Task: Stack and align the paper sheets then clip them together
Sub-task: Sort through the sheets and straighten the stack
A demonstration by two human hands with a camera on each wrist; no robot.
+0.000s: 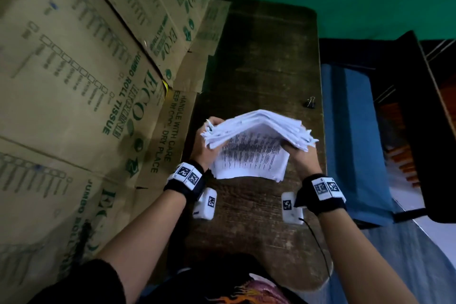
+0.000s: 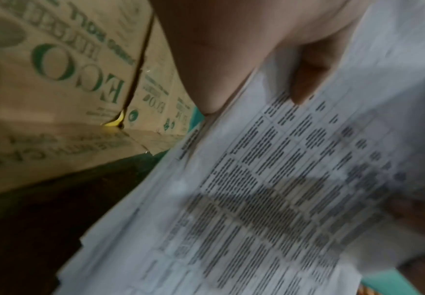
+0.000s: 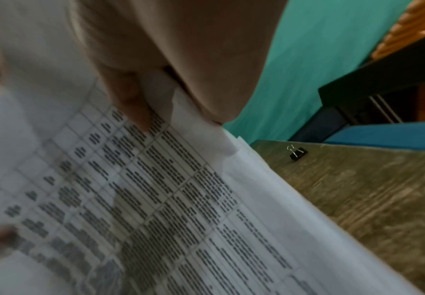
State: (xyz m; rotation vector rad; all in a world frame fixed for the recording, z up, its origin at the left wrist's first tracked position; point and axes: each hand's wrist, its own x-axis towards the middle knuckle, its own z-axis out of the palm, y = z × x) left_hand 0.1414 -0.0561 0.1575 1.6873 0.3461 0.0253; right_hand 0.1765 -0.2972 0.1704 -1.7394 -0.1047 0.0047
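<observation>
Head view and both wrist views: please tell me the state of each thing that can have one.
paper sheets: lifted, bowed, edges uneven, unclipped.
left hand: grips the stack's left edge.
right hand: grips the stack's right edge.
binder clip: lies unused on the table, apart from the sheets.
cardboard boxes: stacked, closed.

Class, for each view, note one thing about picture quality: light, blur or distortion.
Head view: dim light, wide-angle bending of the cardboard boxes. Left wrist view: the paper sheets motion-blurred, print unreadable. Right wrist view: print smeared, though the binder clip reads fairly clearly.
</observation>
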